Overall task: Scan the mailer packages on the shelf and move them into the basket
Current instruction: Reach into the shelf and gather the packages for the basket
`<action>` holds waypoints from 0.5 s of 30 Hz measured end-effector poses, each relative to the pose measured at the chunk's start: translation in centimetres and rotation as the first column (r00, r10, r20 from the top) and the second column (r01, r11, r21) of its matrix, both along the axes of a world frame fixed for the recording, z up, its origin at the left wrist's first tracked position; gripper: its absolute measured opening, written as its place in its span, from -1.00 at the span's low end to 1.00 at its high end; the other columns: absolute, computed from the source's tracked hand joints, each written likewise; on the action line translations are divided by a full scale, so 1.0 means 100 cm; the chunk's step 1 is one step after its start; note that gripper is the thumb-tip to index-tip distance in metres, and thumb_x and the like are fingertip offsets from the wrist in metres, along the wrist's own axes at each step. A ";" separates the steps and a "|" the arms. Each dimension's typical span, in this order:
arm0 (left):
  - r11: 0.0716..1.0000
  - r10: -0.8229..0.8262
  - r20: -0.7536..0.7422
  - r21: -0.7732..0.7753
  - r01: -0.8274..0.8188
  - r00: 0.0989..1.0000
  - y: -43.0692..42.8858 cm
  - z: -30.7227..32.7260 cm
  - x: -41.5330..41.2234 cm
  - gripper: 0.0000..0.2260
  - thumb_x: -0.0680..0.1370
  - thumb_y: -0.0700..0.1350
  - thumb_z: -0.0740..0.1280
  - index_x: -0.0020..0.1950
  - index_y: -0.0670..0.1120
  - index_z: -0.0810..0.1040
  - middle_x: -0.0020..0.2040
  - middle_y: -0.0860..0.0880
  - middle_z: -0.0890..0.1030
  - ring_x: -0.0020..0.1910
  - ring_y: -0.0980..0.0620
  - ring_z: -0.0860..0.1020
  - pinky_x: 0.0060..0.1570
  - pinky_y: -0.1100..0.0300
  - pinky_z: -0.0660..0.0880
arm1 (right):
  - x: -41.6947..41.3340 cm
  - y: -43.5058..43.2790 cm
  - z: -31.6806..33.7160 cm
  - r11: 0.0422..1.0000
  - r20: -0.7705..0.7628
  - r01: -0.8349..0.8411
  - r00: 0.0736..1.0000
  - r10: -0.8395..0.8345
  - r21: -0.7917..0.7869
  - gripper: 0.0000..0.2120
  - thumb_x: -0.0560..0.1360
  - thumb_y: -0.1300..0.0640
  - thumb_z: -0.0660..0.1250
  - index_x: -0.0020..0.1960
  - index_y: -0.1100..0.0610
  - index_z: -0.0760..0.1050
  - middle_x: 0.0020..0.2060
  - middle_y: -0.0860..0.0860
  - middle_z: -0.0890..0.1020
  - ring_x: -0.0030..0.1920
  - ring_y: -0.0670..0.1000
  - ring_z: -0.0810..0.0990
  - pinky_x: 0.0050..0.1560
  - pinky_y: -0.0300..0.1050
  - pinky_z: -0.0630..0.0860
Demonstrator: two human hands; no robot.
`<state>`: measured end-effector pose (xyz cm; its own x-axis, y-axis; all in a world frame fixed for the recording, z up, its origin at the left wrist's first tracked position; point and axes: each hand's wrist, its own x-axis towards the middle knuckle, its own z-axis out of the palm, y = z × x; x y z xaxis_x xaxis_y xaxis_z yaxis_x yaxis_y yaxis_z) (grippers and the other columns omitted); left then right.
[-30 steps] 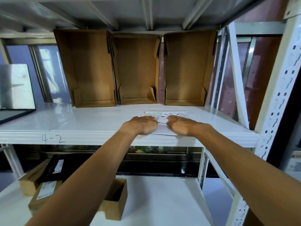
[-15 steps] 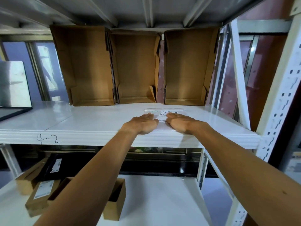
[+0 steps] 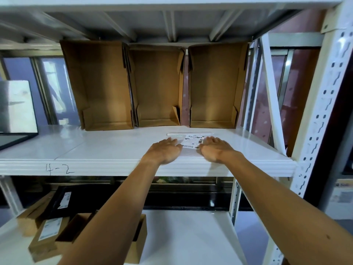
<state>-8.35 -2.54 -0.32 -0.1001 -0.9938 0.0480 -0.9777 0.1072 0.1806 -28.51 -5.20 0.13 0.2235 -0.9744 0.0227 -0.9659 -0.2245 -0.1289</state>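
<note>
SHELF 4-2: A flat white mailer (image 3: 189,148) lies near the front edge of the glossy white metal shelf (image 3: 95,150), right of centre, with its printed label (image 3: 193,139) facing up. From my remote station I see both hands pressed on it with fingers straight and flat, the left hand (image 3: 165,152) on its left part and the right hand (image 3: 215,151) on its right. I judge the mailer light, thin and floppy, with a plastic skin likely to be slick on the paint. Sliding it to the lip and pinching its near edge looks like the surest hold. Behind it stand three open cardboard boxes (image 3: 156,87), brown, matte and stiff. Labelled cartons (image 3: 47,232) sit on the lower shelf. No basket or scanner is in view.
</note>
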 end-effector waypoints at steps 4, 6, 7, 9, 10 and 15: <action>0.999 0.048 0.048 -0.004 -0.048 0.998 -0.002 -0.004 0.000 -0.25 0.47 0.20 -0.25 0.59 -0.05 0.18 0.64 -0.02 0.06 0.61 -0.03 0.06 0.53 -0.12 0.11 | 0.003 0.017 0.005 0.998 0.018 0.049 0.999 -0.050 0.045 -0.31 0.60 -0.27 -0.02 0.62 0.03 -0.02 0.62 0.08 -0.02 0.59 0.19 -0.01 0.55 0.21 -0.02; 0.999 0.047 0.039 -0.023 -0.046 0.998 0.011 -0.001 -0.004 -0.28 0.48 0.17 -0.26 0.52 -0.12 0.25 0.59 -0.12 0.19 0.53 -0.12 0.21 0.45 -0.13 0.24 | 0.002 0.019 0.006 0.996 0.032 0.044 0.998 -0.046 0.071 -0.31 0.60 -0.27 -0.02 0.62 0.01 -0.02 0.62 0.07 -0.05 0.60 0.18 -0.05 0.56 0.20 -0.04; 0.999 0.038 0.030 -0.031 -0.037 0.999 0.017 0.000 -0.005 -0.30 0.50 0.15 -0.26 0.48 -0.14 0.29 0.54 -0.16 0.27 0.46 -0.15 0.30 0.38 -0.14 0.30 | 0.000 0.021 0.006 0.996 0.037 0.041 0.998 -0.044 0.082 -0.31 0.59 -0.28 -0.02 0.62 0.00 -0.02 0.62 0.06 -0.04 0.60 0.18 -0.05 0.56 0.20 -0.04; 0.999 0.027 0.020 -0.039 -0.026 0.999 0.027 0.002 -0.006 -0.35 0.54 0.18 -0.23 0.47 -0.08 0.30 0.49 -0.15 0.34 0.38 -0.15 0.37 0.30 -0.13 0.35 | -0.004 0.029 0.007 0.995 0.038 0.027 0.999 -0.031 0.095 -0.30 0.56 -0.29 -0.03 0.61 -0.01 0.01 0.62 0.06 -0.01 0.60 0.17 -0.03 0.55 0.20 -0.02; 0.999 0.030 0.005 -0.029 -0.030 1.000 0.032 0.005 -0.007 -0.36 0.56 0.21 -0.20 0.52 -0.02 0.28 0.51 -0.11 0.34 0.40 -0.14 0.37 0.32 -0.11 0.34 | -0.005 0.033 0.008 0.995 0.043 0.012 0.999 -0.016 0.097 -0.30 0.55 -0.30 -0.04 0.61 -0.01 0.02 0.62 0.06 0.00 0.60 0.16 -0.02 0.55 0.20 0.00; 0.999 0.037 -0.011 -0.018 -0.037 0.999 0.054 0.021 -0.007 -0.45 0.54 0.18 -0.05 0.32 -0.01 0.54 0.37 -0.11 0.53 0.17 -0.09 0.50 0.12 0.02 0.41 | -0.012 0.050 0.009 0.994 0.001 -0.053 0.999 0.053 0.099 -0.09 0.35 -0.45 -0.12 0.58 0.01 0.11 0.61 0.05 0.06 0.60 0.12 0.01 0.55 0.20 0.03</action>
